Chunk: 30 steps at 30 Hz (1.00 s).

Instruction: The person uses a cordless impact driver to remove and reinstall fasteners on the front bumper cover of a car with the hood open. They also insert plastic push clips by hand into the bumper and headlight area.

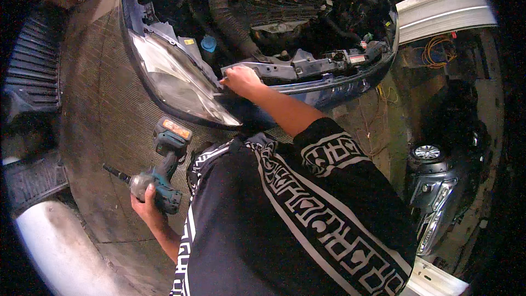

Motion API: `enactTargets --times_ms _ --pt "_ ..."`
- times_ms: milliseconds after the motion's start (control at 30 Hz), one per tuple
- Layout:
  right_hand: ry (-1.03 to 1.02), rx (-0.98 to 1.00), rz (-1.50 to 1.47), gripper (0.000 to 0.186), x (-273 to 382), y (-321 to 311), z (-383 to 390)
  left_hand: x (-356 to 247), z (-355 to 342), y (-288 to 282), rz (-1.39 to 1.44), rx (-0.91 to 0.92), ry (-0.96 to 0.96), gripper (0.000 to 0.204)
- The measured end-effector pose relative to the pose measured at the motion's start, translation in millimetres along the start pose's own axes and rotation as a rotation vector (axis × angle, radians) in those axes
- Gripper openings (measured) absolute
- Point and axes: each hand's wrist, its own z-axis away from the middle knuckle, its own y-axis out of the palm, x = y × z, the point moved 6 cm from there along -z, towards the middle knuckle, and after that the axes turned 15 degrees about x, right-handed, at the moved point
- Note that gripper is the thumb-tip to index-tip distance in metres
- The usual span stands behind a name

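Note:
My left hand (144,204) is wrapped round the front of a teal and black cordless impact driver (166,191), down beside my body. Its handle and battery point up toward the car, and a long dark bit (116,172) sticks out to the left. My right hand (243,81) reaches across to the car's front, fingers closed at the left end of the metal front crossmember (282,70). Whatever those fingers may hold is hidden. Just left of them lies the inner edge of the clear headlight (174,86). A blue filler cap (208,43) sits behind it.
The open engine bay (285,8) shows a thick ribbed hose (222,8). On the right are a white panel (446,12), a coiled orange cable (438,52) and a grey car part with lamps (435,200). A white curved panel (52,246) lies at lower left.

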Motion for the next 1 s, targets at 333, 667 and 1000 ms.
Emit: enactTargets --times_ms 333,667,1000 --pt "-0.063 -0.004 0.038 0.031 -1.5 7.2 -4.6 -14.6 1.7 6.7 0.048 0.049 0.074 0.057" --pt "-0.116 0.074 0.143 0.018 -1.2 9.7 -11.1 -5.0 -8.8 -12.5 0.110 0.139 0.084 0.067" --pt "0.145 0.175 0.125 0.052 13.1 -34.0 11.9 -20.6 6.2 12.8 0.076 0.084 0.074 0.064"
